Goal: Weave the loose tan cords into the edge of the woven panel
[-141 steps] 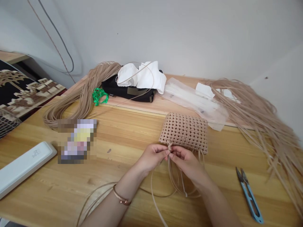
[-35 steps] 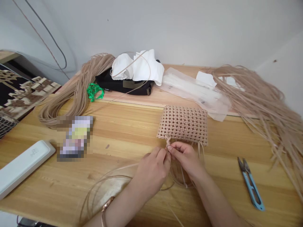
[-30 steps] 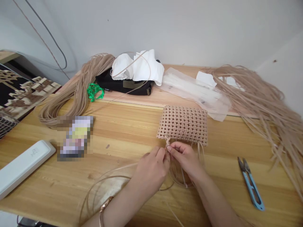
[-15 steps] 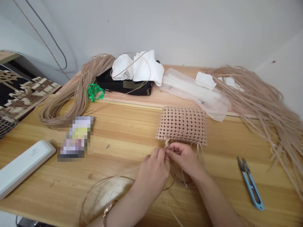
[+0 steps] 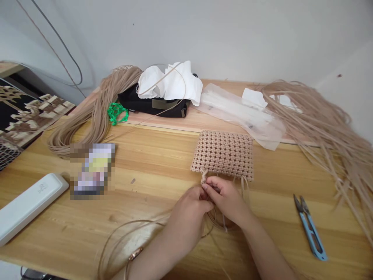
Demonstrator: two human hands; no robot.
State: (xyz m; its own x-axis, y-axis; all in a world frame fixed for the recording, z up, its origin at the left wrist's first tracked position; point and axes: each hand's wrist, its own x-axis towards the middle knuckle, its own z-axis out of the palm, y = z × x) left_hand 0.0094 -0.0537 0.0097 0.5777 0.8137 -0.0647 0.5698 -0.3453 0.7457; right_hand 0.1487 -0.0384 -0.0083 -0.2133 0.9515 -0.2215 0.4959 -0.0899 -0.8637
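A tan woven panel [image 5: 223, 153] of knotted cord lies flat on the wooden table. From its lower left corner comes a short braided strand [image 5: 204, 177]. Just below that braid, my right hand [image 5: 225, 198] pinches the cord between thumb and fingers. Close against it, my left hand [image 5: 190, 212] is closed on the same cord; its fingertips are partly hidden. Loose tan cords [image 5: 131, 222] loop out below both hands and to the left across the table. More cord ends [image 5: 244, 184] hang from the panel's lower right edge.
Blue-handled thread snips [image 5: 311, 229] lie at the right. A large bundle of tan strands [image 5: 314, 116] and a clear plastic bag [image 5: 241, 112] are behind. Far left are a white case [image 5: 32, 208], a pixelated object [image 5: 94, 169], a strand coil [image 5: 96, 112] and a black pouch [image 5: 154, 105].
My left hand has turned and shifted slightly down and left, its thumb now showing. The right hand keeps its pinch near the braid. The panel has barely moved.
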